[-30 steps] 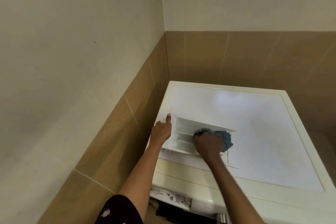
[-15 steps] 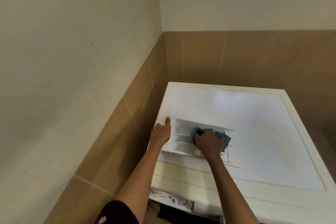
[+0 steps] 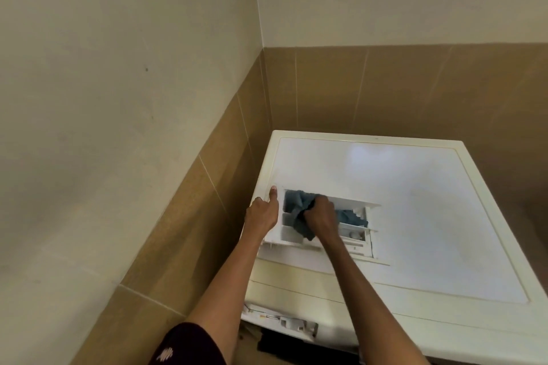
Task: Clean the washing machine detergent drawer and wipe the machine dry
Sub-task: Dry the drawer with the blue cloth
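Note:
The white detergent drawer (image 3: 354,235) lies on top of the white washing machine (image 3: 421,201), near its front left corner, with its compartments facing up. My left hand (image 3: 262,215) grips the drawer's left end, thumb stretched along its edge. My right hand (image 3: 321,218) grips a crumpled blue cloth (image 3: 295,204) and presses it into the drawer's left compartments. Part of the cloth also shows to the right of the hand. The hand hides the drawer's middle.
The machine stands in a corner, close to the brown tiled walls (image 3: 341,89) at left and behind. Below the machine's front left edge the drawer slot (image 3: 280,321) is visible. The machine's top right of the drawer is bare white.
My right hand has moved the blue cloth leftward, from the drawer's right side into its left compartments. The left hand has stayed on the drawer's left end.

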Tool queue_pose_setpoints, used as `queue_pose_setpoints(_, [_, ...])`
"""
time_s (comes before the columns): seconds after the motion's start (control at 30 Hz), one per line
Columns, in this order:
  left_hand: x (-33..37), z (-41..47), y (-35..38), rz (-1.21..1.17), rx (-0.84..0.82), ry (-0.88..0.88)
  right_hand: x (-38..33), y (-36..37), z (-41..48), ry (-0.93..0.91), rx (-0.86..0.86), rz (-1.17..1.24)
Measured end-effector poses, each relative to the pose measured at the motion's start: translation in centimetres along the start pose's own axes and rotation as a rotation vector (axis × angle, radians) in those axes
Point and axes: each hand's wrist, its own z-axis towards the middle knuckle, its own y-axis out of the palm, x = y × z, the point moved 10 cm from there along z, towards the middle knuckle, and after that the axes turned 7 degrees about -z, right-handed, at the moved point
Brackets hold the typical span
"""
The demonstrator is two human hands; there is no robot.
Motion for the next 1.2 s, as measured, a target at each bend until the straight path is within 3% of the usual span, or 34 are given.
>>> queue_pose_setpoints(0.27, [-0.6, 0.4, 0.2, 0.000, 0.007, -0.006, 4.2, -6.8, -1.5, -0.005, 0.167, -0.037])
queue_pose_setpoints(0.43, [-0.3, 0.3, 0.1, 0.007, 0.010, 0.005, 7.7, -13.8, -2.5, 0.125, 0.606, 0.080])
queue_pose_setpoints(0.53, [-0.2, 0.2, 0.0, 0.028, 0.008, 0.006, 5.3, -15.9, -3.2, -0.010, 0.737, 0.229])
queue_pose_setpoints(0.6, [-0.2, 0.2, 0.0, 0.033, 0.010, 0.005, 2.5, -15.0, -2.8, -0.121, 0.703, 0.286])
queue_pose_setpoints(0.67, [-0.2, 0.1, -0.1, 0.022, 0.010, 0.003, 0.5, -11.0, -1.1, -0.156, 0.472, 0.267])
queue_pose_setpoints(0.73, [-0.1, 0.0, 0.0, 0.029, 0.008, 0.004, -0.5, -5.3, 0.6, -0.225, 0.220, 0.090])
queue_pose_setpoints(0.8, [0.0, -0.1, 0.0, 0.029, 0.005, 0.001, -0.5, -2.0, 1.3, -0.337, 0.124, -0.166])
queue_pose_setpoints(0.97, [-0.3, 0.0, 0.0, -0.003, 0.005, -0.016, 0.9, -4.5, 1.6, -0.399, 0.241, -0.295])
queue_pose_setpoints(1.1, [-0.5, 0.0, 0.0, -0.020, 0.002, -0.017, 5.5, -7.4, 1.8, -0.228, 0.284, -0.022])
queue_pose_setpoints(1.2, [-0.2, -0.2, -0.1, 0.004, 0.003, -0.017, 6.8, -11.0, 0.8, -0.133, 0.470, 0.100])
